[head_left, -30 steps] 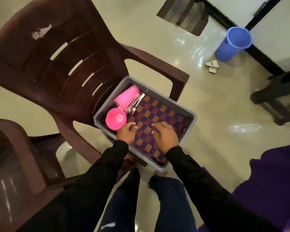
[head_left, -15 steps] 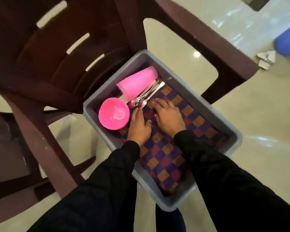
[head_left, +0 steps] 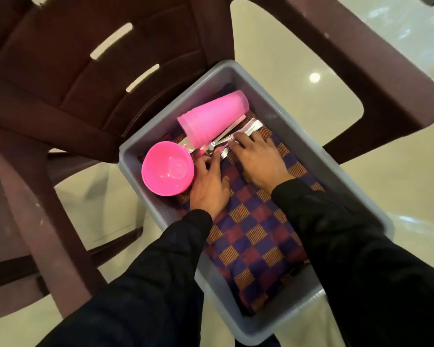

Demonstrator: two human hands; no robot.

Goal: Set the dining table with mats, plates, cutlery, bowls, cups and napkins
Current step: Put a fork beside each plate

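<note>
Since the earlier frames, both hands have been slid forward across the checked mats (head_left: 256, 236) toward the cutlery (head_left: 226, 140), and the view has been brought closer over the grey bin (head_left: 281, 113). The left hand (head_left: 209, 186) is laid flat on the cloth with fingers loosely spread, its tips at the spoon ends; nothing is gripped. The right hand (head_left: 257, 160) is likewise flat, its fingertips touching the metal handles; no grasp is seen yet.

Just ahead of the hands, the cutlery is partly pinned under the stacked pink cups (head_left: 213, 118), which lie on their side. The pieces are judged stiff, thin, smooth and likely to slip apart, so they are best gathered together by the handles. Touching the left hand's outer side, a pink bowl (head_left: 167, 169) is set, light and easily knocked. Beneath both hands, the mats are soft and folded. The bin is carried on a brown plastic chair (head_left: 85, 71), whose armrest crowds the far side.
</note>
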